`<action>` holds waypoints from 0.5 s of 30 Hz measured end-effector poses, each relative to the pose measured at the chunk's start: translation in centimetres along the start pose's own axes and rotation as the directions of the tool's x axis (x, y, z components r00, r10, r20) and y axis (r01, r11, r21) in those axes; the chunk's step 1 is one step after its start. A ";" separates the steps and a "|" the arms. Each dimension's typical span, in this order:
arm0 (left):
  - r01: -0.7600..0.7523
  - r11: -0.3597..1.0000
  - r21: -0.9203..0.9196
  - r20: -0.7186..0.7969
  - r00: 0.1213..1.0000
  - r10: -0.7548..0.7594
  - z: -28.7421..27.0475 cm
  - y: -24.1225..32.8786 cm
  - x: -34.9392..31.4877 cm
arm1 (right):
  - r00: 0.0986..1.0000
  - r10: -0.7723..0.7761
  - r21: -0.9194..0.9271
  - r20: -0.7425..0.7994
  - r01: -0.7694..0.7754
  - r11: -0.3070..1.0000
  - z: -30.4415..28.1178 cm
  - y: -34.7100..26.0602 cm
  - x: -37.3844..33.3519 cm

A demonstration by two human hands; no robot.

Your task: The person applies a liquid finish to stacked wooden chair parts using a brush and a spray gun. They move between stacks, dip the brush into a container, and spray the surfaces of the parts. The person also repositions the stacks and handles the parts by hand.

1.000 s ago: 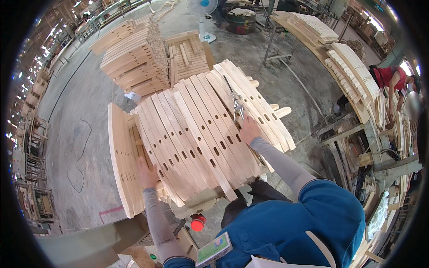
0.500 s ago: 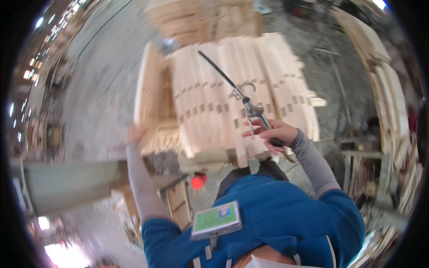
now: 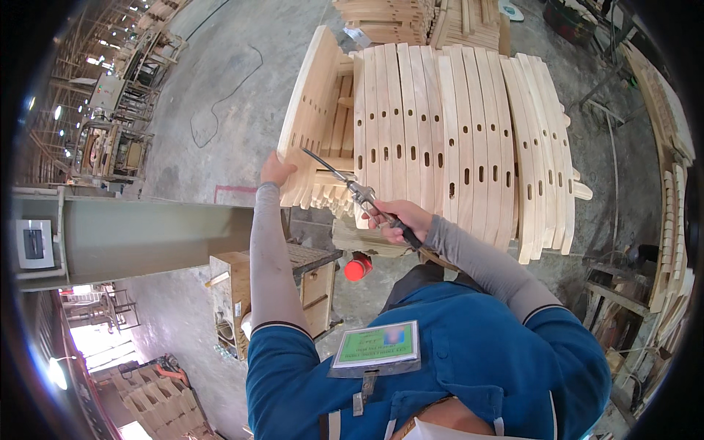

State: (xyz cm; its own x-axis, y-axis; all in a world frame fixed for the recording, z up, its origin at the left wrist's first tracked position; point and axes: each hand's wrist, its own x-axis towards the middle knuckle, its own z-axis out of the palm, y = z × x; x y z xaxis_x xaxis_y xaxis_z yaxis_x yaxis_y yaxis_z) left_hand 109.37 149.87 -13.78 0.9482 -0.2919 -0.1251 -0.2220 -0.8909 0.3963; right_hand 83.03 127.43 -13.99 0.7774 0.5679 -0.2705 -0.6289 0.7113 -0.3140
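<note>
My right hand [image 3: 400, 221] is closed round the grip of an air blow gun [image 3: 361, 193], a metal gun with a long thin dark nozzle. The nozzle points away and to the left, its tip close to the slots in the wooden boards [image 3: 311, 110] standing on edge at the left of the stack. My left hand [image 3: 278, 169] grips the near end of those boards, thumb over their face and the other fingers partly hidden. To the right lie rows of pale slotted wooden slats [image 3: 418, 110], side by side, with oval holes in lines across them.
Behind stand more stacked wooden parts [image 3: 385, 22]. A red container [image 3: 358, 268] is on the floor below the stack. A wooden cabinet [image 3: 315, 290] and a grey-green beam [image 3: 161, 238] are at the left. Long boards [image 3: 671, 220] line the right side. A cable [image 3: 253, 70] crosses the floor.
The blow gun in my right hand has moved left, from over the slats to the left boards. My left hand stays at those boards' near end. The whole view has shifted and become sharper.
</note>
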 end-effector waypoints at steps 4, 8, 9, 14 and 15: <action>0.001 1.000 0.013 -0.003 1.000 -0.001 1.0 0.6 0.4 | 0.963 0.117 0.099 -0.241 -0.096 0.990 -1.5 0.4 1.4; 0.036 0.999 0.003 -0.006 0.999 -0.036 0.4 -1.5 -0.1 | 1.000 0.008 -0.050 0.019 -0.007 0.999 0.9 0.2 1.4; 0.031 1.000 -0.007 0.004 1.000 -0.031 0.4 -1.0 0.5 | 1.000 -0.008 -0.034 -0.023 0.008 0.999 0.5 -0.1 1.9; 0.019 1.000 -0.001 0.032 0.999 -0.019 0.8 0.7 1.1 | 0.980 0.041 0.083 -0.196 -0.025 0.996 -2.0 -1.4 3.5; 0.025 1.000 0.004 0.020 0.999 -0.026 0.4 0.3 0.9 | 0.996 0.003 0.045 -0.085 0.001 0.999 -1.7 -1.5 3.6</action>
State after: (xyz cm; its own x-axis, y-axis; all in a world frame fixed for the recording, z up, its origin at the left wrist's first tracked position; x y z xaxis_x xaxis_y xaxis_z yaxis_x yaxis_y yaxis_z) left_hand 110.02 149.18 -14.16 0.9489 -0.2759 -0.1533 -0.1986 -0.8993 0.3896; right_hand 86.73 127.71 -16.09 0.7714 0.5327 -0.3480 -0.6270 0.7296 -0.2731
